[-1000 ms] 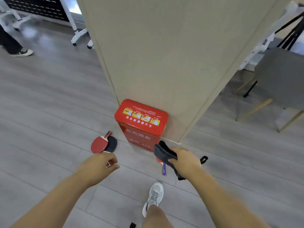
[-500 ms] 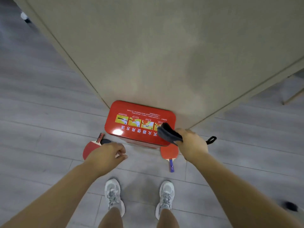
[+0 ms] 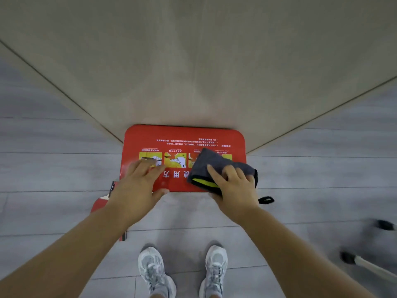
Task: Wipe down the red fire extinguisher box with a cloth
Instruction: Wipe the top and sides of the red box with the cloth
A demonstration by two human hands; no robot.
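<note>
The red fire extinguisher box (image 3: 184, 136) stands on the floor against a beige pillar, its lid printed with yellow instruction pictures. My left hand (image 3: 139, 183) lies flat on the left part of the lid with fingers spread and thumb at the front edge. My right hand (image 3: 233, 186) holds a folded dark grey cloth (image 3: 214, 164) with a yellow-green strip and presses it on the lid's right front part. A black loop (image 3: 266, 200) of the cloth hangs past my wrist.
The beige pillar (image 3: 193, 61) rises right behind the box. A red table-tennis paddle (image 3: 100, 204) lies on the grey plank floor at the box's left, partly under my left arm. My two white shoes (image 3: 154, 269) stand just before the box. Blurred dark chair feet (image 3: 384, 224) sit at the right.
I have stepped closer and bent over the box. My left hand came down flat onto the lid, and my right hand brought the cloth onto the lid's right side.
</note>
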